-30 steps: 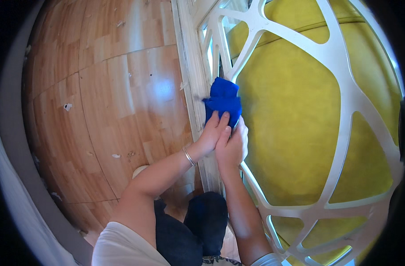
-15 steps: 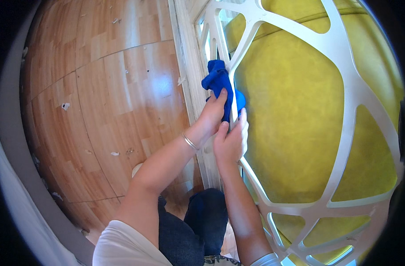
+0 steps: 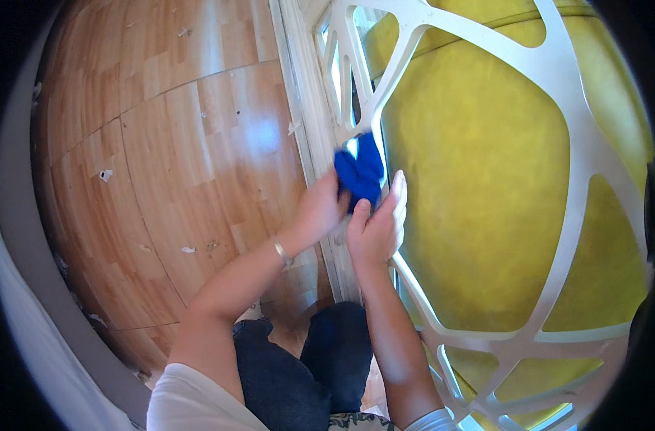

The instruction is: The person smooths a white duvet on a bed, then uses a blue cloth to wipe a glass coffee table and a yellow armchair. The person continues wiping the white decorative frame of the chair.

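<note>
A crumpled blue cloth lies against a slim bar of a white openwork panel. My left hand, slightly blurred, holds the cloth from its left side with the fingers partly hidden by it. Just below, my right hand is around the same bar, thumb on the left side and fingers along the right. The lower end of the cloth comes close to my right thumb.
Behind the panel's openings is a yellow padded surface. A pale wooden ledge runs along the panel's left. Wood-look flooring with small scraps spreads further left, bordered by a grey strip. My knees are below my hands.
My left hand has moved down and left, pulling the cloth lower along the bar. Blue cloth no longer shows on the bar's right side. The right hand has barely shifted.
</note>
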A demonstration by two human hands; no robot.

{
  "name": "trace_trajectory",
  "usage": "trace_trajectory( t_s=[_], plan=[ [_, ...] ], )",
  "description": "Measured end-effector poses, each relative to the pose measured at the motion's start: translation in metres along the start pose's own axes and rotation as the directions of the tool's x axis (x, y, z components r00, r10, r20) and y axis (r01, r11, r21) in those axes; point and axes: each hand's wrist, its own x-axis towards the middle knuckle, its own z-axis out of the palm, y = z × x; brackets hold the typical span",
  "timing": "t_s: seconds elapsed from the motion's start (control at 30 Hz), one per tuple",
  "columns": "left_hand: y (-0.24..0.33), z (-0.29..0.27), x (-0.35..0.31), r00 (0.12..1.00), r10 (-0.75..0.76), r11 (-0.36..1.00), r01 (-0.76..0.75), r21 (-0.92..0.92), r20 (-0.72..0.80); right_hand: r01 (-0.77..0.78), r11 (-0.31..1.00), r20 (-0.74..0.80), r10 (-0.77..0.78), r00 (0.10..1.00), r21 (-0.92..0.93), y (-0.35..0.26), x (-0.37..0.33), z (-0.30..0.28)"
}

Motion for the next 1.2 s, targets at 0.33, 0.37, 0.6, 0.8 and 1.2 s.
trace_trajectory(
  t_s=[0.33,0.37,0.6,0.8,1.2],
  plan=[
    [-0.059,0.000,0.070,0.774,0.616,0.494,-0.525,0.693,0.147,-0.007,0.999,0.044,0.009,0.999,-0.048,-0.003,-0.002,0.002],
    [-0.066,0.007,0.065,0.810,0.573,0.562,-0.499,0.660,0.124,-0.007,0.999,0.049,0.009,0.999,-0.052,-0.004,-0.003,0.002],
    [-0.034,0.005,0.014,0.939,0.155,0.799,-0.302,0.519,0.309,0.001,0.998,0.042,0.001,0.999,-0.061,-0.003,-0.001,-0.001],
    [0.022,-0.024,0.039,0.814,0.298,0.873,-0.444,-0.201,-0.499,-0.012,0.998,0.068,0.016,0.998,-0.066,-0.004,-0.002,-0.001],
    [0.014,0.000,0.048,0.711,0.539,0.783,-0.621,-0.042,-0.451,0.033,0.997,0.052,-0.029,0.998,-0.076,0.004,-0.004,0.005]
  ],
)
